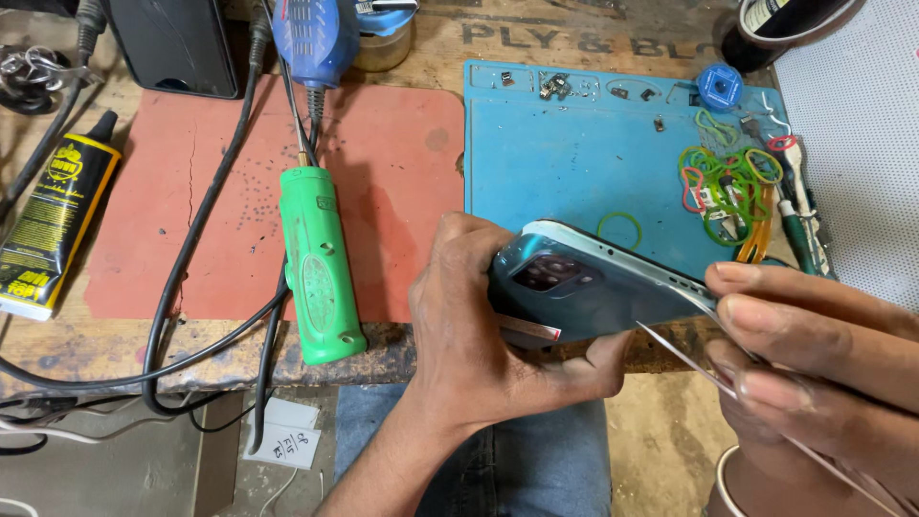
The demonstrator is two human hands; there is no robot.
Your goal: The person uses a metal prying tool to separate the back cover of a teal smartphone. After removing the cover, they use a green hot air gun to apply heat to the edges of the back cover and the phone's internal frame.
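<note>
My left hand grips a blue-grey smartphone by its camera end, back side facing me, held tilted above the bench's front edge. My right hand steadies the phone's other end with the fingertips and pinches a thin flat pry card whose tip touches the phone's lower edge. A small strip with a red end sticks out under the phone beside my left thumb.
A blue work mat carries small screws, a blue cap and a heap of coloured rubber bands. On the red mat lies a green handled tool with black cables. A yellow-black glue tube lies at left.
</note>
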